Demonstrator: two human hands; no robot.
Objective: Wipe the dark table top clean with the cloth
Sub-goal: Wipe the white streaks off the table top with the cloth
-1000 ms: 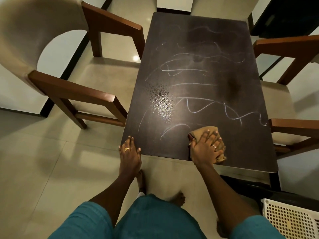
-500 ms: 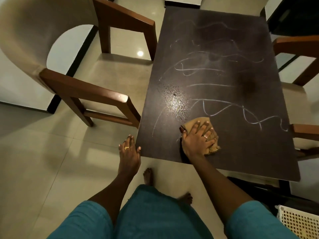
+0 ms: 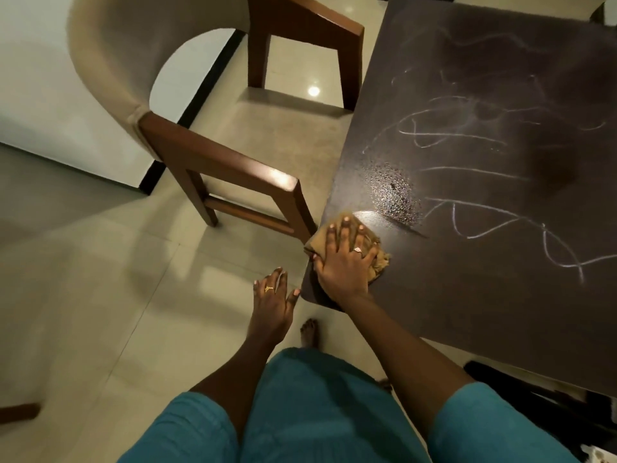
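Observation:
The dark table top [image 3: 484,295] fills the right of the view, with white chalk scribbles [image 3: 467,135] across its middle and far part and a wet speckled patch [image 3: 394,192] near its left edge. My right hand [image 3: 344,262] presses flat on a tan cloth [image 3: 379,262] at the table's near left corner, fingers spread over it. A shiny damp streak runs just beyond the cloth. My left hand [image 3: 272,302] hangs beside that corner, off the table, fingers apart and holding nothing.
A wooden armchair [image 3: 230,168] with a beige curved back stands close to the table's left edge. Pale floor tiles [image 3: 100,295] lie to the left. My bare foot [image 3: 309,332] is under the table's near edge.
My right hand has slid the cloth leftward along the near part of the table to its left corner, rubbing out the chalk line there. The view has shifted left.

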